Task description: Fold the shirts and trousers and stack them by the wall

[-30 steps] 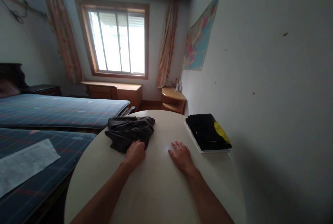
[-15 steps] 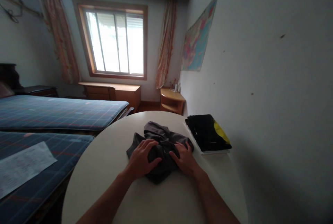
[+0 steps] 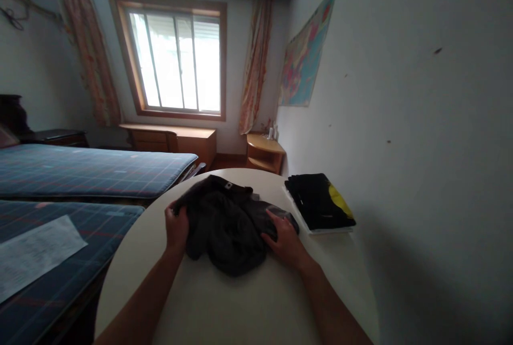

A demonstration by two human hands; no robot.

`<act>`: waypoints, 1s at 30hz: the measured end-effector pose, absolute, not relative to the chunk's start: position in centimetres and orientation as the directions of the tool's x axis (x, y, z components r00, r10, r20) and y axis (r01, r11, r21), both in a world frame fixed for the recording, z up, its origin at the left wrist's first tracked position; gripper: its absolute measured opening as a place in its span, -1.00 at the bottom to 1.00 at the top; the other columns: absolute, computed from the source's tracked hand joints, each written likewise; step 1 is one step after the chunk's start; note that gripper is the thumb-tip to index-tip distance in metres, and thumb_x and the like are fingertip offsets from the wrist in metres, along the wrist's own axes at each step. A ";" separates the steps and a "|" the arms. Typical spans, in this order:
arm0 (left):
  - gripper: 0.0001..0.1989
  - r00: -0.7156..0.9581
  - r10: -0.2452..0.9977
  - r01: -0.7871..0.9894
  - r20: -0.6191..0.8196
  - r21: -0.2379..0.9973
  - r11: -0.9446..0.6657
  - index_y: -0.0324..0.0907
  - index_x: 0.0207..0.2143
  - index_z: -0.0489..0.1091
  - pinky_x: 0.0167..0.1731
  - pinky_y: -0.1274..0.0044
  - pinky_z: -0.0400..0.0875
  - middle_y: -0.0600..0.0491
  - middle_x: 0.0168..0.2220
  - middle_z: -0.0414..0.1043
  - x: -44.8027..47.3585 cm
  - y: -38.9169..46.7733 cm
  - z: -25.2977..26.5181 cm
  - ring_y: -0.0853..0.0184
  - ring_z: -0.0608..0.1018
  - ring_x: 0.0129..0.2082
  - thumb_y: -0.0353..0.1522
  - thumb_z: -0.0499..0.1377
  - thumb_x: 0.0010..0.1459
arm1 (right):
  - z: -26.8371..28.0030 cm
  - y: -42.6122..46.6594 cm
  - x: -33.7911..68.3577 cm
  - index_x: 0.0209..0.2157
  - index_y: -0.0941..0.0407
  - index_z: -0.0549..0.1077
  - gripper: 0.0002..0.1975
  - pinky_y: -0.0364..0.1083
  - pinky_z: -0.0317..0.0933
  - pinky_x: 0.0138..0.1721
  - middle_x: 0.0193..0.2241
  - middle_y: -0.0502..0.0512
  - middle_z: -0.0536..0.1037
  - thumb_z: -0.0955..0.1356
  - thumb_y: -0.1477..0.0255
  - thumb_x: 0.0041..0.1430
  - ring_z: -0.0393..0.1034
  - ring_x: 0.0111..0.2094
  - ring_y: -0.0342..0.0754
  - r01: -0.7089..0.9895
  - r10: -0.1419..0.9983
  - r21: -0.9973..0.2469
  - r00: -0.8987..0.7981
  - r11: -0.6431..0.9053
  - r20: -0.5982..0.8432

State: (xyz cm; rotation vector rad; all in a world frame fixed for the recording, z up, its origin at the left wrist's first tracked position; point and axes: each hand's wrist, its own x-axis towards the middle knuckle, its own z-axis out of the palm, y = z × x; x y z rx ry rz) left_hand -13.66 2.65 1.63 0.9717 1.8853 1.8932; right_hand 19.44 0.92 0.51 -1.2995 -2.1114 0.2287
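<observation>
Dark garment (image 3: 234, 233) btwn L hand (image 3: 176, 227), pinching its edge, & R hand (image 3: 286, 243), spread on opp. end; long axis hand-to-hand.

Bedroom — plaid mattresses (image 3: 92, 167), dark nightstand (image 3: 60, 135), patterned curtains (image 3: 256, 67), wooden desk (image 3: 198, 142), wall map (image 3: 306, 56)

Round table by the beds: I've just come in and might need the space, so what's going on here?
A person is handling a dark grey cloth, loosely bunched on the round table. Their left grip holds its left edge; the right grip rests on its right part, thumb and forefinger apart. A folded black cloth with a yellow patch lies to the right, untouched.
</observation>
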 end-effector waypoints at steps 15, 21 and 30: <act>-0.47 0.120 0.940 0.850 0.320 0.457 -0.264 -0.19 0.13 0.36 0.16 0.32 0.27 -0.12 0.09 0.45 -9.6 0.6 -0.3 0.12 0.44 0.13 -0.47 0.14 0.05 | 4.1 -0.9 20.2 -0.46 0.12 0.57 -0.37 -0.12 0.21 -0.39 -0.55 0.02 0.55 0.10 0.04 0.36 0.46 -0.44 -0.02 0.629 0.887 -0.635 -0.400 0.448 0.230; -0.65 0.250 0.940 0.768 0.233 0.543 -0.340 -0.10 -0.15 0.48 0.01 0.42 0.36 0.02 -0.14 0.57 -9.9 0.1 1.9 0.21 0.55 -0.08 -0.51 0.07 0.03 | 1.7 1.1 21.0 0.19 0.16 0.35 -0.34 0.12 0.11 0.20 0.16 0.28 0.41 0.33 0.05 0.16 0.27 0.19 0.17 0.757 0.893 -0.530 -0.152 0.381 0.424; -0.44 -0.160 0.936 0.912 0.315 0.410 0.017 -0.26 0.21 0.24 0.09 0.26 0.30 -0.24 0.13 0.38 -11.2 0.5 0.9 0.04 0.43 0.11 -0.24 0.09 0.19 | 1.9 0.8 20.9 -0.13 0.08 0.53 -0.71 -0.02 0.30 -0.07 -0.18 0.15 0.63 0.31 0.24 0.21 0.51 -0.12 0.09 0.763 0.936 -0.544 -0.263 0.349 0.232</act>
